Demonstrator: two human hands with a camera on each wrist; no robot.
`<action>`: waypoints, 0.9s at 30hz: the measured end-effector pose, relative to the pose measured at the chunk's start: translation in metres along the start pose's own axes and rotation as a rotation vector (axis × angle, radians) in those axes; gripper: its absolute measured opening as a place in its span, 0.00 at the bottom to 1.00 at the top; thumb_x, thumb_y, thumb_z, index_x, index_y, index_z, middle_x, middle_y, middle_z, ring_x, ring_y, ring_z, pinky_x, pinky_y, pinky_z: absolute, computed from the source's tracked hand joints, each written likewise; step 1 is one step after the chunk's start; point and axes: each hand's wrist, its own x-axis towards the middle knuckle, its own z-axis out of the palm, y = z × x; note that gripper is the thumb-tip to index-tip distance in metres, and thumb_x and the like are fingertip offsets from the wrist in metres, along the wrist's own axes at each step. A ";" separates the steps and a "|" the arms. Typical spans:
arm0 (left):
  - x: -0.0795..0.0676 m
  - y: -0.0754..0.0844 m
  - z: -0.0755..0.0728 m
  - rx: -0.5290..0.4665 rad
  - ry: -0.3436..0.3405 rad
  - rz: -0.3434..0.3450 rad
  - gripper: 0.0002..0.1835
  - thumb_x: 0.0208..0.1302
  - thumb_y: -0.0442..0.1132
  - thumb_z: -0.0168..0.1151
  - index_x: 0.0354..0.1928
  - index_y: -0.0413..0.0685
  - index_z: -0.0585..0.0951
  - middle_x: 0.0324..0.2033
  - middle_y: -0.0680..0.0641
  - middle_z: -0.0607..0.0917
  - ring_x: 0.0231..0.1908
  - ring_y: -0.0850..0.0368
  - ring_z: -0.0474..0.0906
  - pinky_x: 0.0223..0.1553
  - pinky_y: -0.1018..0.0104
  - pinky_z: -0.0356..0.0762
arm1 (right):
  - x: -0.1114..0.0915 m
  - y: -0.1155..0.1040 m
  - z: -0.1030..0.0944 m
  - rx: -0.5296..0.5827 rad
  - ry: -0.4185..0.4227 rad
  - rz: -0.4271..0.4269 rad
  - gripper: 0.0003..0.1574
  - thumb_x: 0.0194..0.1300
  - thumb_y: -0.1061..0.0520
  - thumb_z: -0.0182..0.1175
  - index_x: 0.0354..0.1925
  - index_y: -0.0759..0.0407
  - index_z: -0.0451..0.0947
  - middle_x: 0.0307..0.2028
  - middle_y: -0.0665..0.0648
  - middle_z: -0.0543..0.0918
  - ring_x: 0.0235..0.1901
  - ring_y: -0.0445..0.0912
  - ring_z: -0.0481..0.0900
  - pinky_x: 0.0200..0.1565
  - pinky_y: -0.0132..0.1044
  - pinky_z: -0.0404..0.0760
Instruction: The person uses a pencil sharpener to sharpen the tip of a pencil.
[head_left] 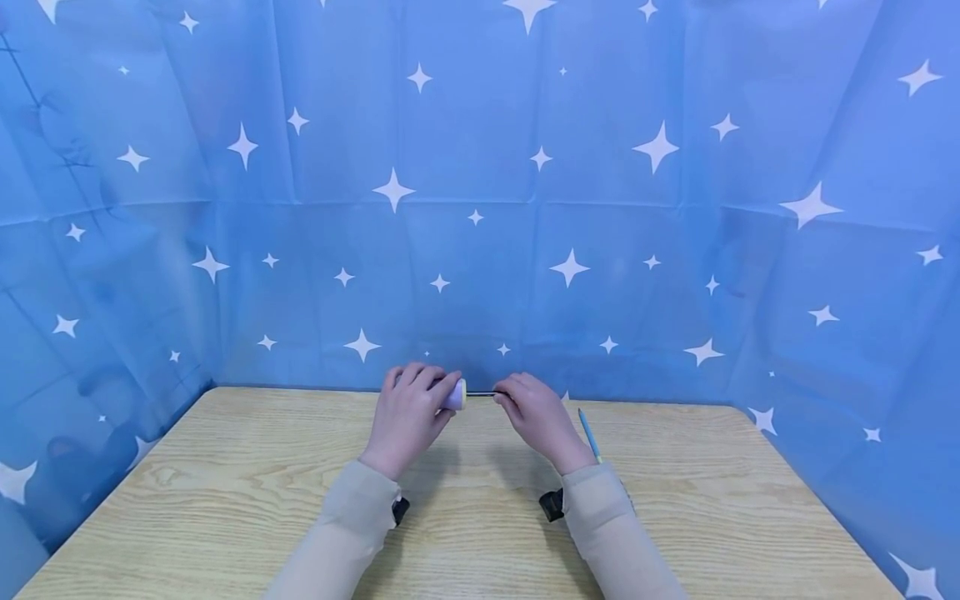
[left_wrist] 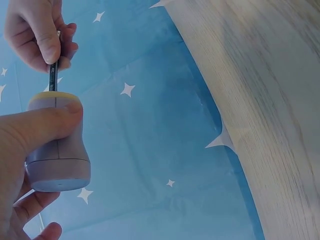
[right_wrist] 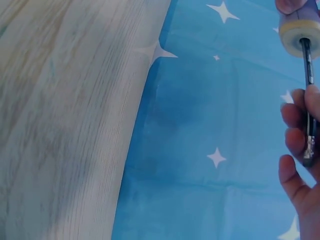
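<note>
My left hand (head_left: 408,412) grips a lavender pencil sharpener (left_wrist: 60,172) with a yellow rim, raised near the far side of the table. Its body lies sideways in the head view, the rim facing my right hand (head_left: 542,418). A dark pencil (right_wrist: 308,70) runs into the hole in the rim. Thumb and fingers of my right hand pinch that pencil close to its eraser end, which shows in the right wrist view. The pencil's tip is hidden inside the sharpener.
A blue pencil (head_left: 588,432) is beside my right wrist, partly hidden by the sleeve. The wooden table (head_left: 225,500) ends at a blue curtain (head_left: 480,242) with white stars, which also hangs along both sides.
</note>
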 end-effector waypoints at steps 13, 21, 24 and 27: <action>-0.001 -0.003 -0.004 -0.014 -0.015 -0.025 0.28 0.50 0.49 0.76 0.55 0.57 0.83 0.45 0.52 0.83 0.49 0.50 0.74 0.49 0.51 0.68 | 0.001 -0.001 -0.004 0.213 -0.013 0.227 0.10 0.66 0.56 0.63 0.45 0.52 0.84 0.37 0.47 0.83 0.24 0.38 0.68 0.27 0.36 0.71; 0.001 -0.006 -0.009 -0.046 -0.024 -0.064 0.29 0.48 0.48 0.77 0.56 0.58 0.82 0.46 0.51 0.83 0.50 0.50 0.73 0.50 0.50 0.67 | -0.001 -0.001 -0.002 0.240 0.066 0.197 0.14 0.62 0.59 0.66 0.48 0.53 0.84 0.35 0.46 0.81 0.24 0.38 0.65 0.25 0.34 0.68; 0.001 -0.008 -0.012 -0.041 -0.032 -0.072 0.29 0.49 0.48 0.77 0.56 0.59 0.82 0.47 0.52 0.83 0.51 0.50 0.73 0.50 0.50 0.67 | -0.002 0.000 -0.002 0.246 0.105 0.180 0.14 0.61 0.61 0.67 0.46 0.54 0.84 0.34 0.45 0.80 0.24 0.38 0.66 0.25 0.34 0.67; 0.001 -0.010 -0.015 -0.045 -0.038 -0.075 0.29 0.49 0.48 0.77 0.57 0.58 0.82 0.48 0.51 0.83 0.51 0.50 0.73 0.50 0.50 0.67 | -0.001 0.000 -0.002 0.255 0.132 0.169 0.13 0.61 0.62 0.67 0.45 0.54 0.84 0.35 0.46 0.81 0.24 0.37 0.67 0.25 0.33 0.68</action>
